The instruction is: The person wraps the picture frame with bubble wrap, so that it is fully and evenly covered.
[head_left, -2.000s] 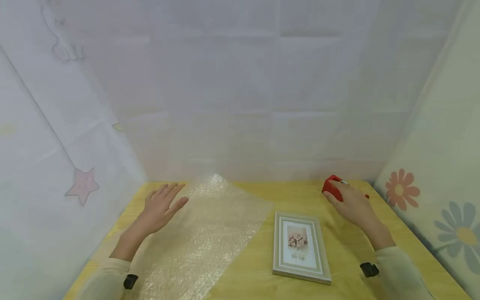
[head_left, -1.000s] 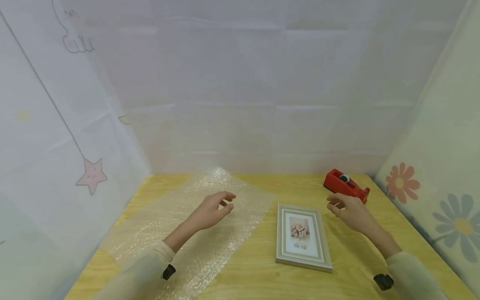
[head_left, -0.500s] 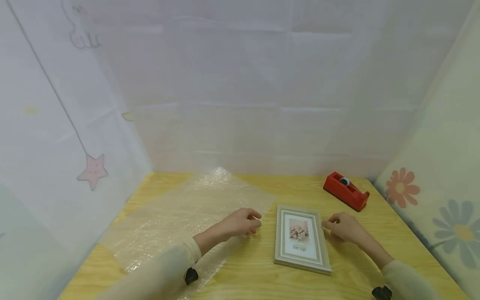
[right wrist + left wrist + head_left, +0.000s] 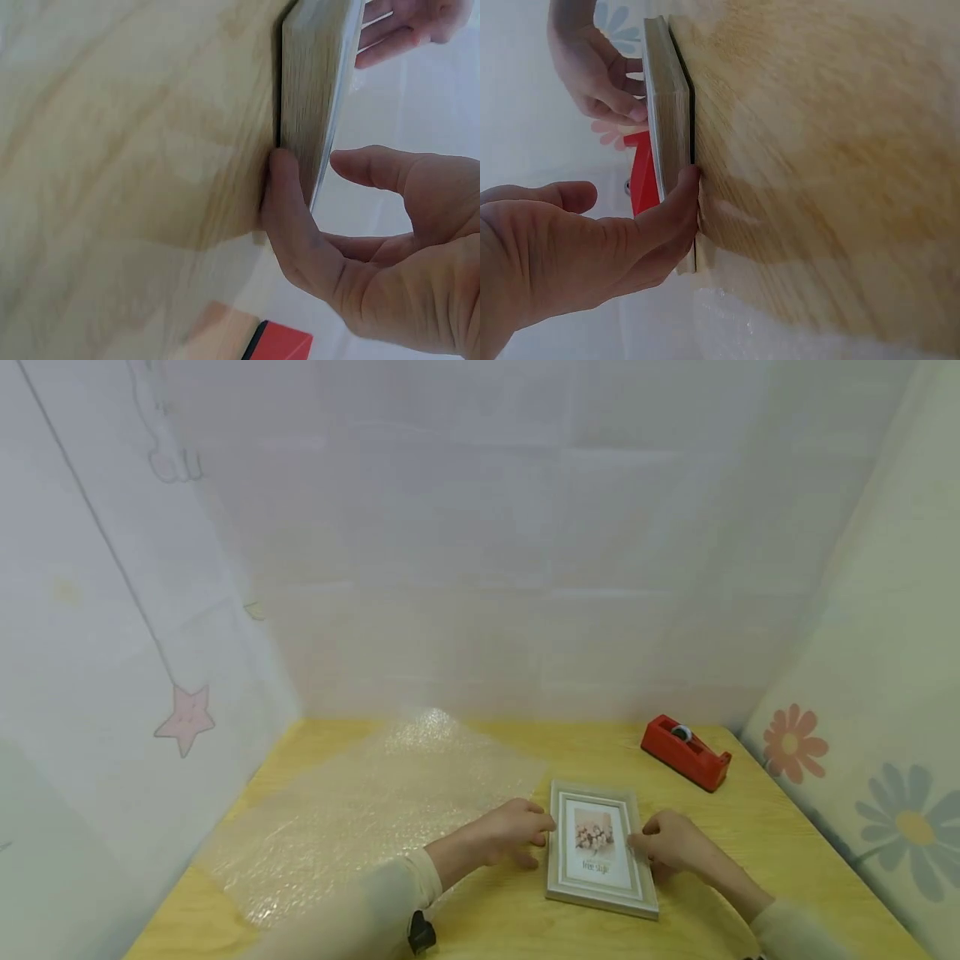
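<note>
We see right hand (image 4: 672,841) pinching one long edge of a beige, wood-grained rectangular picture frame (image 4: 597,843); left hand (image 4: 504,832) loose, fingers touching opposite edge.

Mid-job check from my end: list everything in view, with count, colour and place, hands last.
Picture frame: one, beige and whitish with a pinkish flower print, on the table between the hands
Bubble wrap: one sheet, clear, on the table left of the frame
Tape dispenser: one, red, far right of the table
Tape roll: one, whitish, in the dispenser
Table: one, yellow wood-grain, beneath it all
Wall covering: pale, behind and both sides; pieces uncountable
Printed star: one, pink, left wall
Printed flowers: two, red and grey, right wall
Sleeves: two, cream, on the forearms
Left hand: one, bare, touching the frame's left side
Right hand: one, bare, at the frame's right side
</note>
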Demonstrator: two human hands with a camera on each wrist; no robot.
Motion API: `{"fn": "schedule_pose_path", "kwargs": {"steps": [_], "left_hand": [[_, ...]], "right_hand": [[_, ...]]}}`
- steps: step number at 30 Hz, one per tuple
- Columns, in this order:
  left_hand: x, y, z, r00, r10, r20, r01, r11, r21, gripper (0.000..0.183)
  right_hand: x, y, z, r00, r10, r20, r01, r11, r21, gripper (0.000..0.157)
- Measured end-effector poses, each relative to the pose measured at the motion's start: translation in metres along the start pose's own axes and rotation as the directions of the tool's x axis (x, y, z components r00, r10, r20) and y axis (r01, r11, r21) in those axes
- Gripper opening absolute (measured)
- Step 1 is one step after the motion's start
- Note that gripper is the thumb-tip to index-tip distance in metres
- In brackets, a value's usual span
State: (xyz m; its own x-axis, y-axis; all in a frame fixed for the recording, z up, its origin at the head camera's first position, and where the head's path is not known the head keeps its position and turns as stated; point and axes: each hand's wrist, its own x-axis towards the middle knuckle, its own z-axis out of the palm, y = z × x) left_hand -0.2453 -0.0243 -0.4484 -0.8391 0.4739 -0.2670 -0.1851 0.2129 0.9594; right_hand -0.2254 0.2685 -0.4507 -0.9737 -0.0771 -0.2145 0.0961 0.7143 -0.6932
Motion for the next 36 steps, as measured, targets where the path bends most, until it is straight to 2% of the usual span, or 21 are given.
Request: {"fn": "schedule_pose_path", "kwargs": {"steps": [4,8,17,20,23,25,28,30,36], "left_hand": [[-0.001,-0.004,0.001,1.0,-0.016,0.001,0.016,0.998,-0.065,0.053],[0.002,-0.004,0.002,0.999,-0.052,-0.013,0.049,0.986,-0.162,0.049],[0.005,-0.006,0.002,0.986,-0.162,-0.025,0.142,0.917,-0.372,0.03],[0.006,-0.005,0.003,0.984,-0.175,-0.037,0.146,0.903,-0.405,0.021],[0.007,-0.005,0.004,0.984,-0.172,-0.037,0.142,0.903,-0.406,0.013],[0.007,-0.005,0.004,0.984,-0.173,-0.036,0.145,0.905,-0.4,0.024],[0.006,-0.004,0.006,0.983,-0.181,-0.03,0.155,0.906,-0.394,0.056],[0.006,-0.004,0.006,0.983,-0.184,-0.022,0.16,0.903,-0.398,0.069],[0.006,-0.005,0.006,0.986,-0.169,-0.002,0.152,0.893,-0.423,0.065]], "right_hand": [[-0.003,-0.002,0.009,1.0,-0.005,-0.022,0.005,1.0,-0.017,0.028],[-0.003,-0.001,0.013,1.0,-0.004,-0.03,0.005,1.0,0.025,0.019],[-0.001,0.006,0.018,0.999,0.028,-0.045,-0.023,0.993,0.114,0.015],[0.0,0.003,0.017,0.998,0.021,-0.054,-0.016,0.995,0.096,0.014],[0.0,0.0,0.015,0.998,0.011,-0.065,-0.006,0.997,0.082,0.013],[-0.001,-0.001,0.015,0.998,-0.002,-0.065,0.007,0.997,0.075,0.014],[-0.002,-0.002,0.014,0.999,-0.001,-0.054,0.006,0.995,0.1,0.018],[-0.003,-0.003,0.013,0.998,-0.013,-0.06,0.018,0.997,0.074,0.022],[-0.001,-0.003,0.01,0.995,-0.038,-0.092,0.039,0.999,0.009,0.029]]}}
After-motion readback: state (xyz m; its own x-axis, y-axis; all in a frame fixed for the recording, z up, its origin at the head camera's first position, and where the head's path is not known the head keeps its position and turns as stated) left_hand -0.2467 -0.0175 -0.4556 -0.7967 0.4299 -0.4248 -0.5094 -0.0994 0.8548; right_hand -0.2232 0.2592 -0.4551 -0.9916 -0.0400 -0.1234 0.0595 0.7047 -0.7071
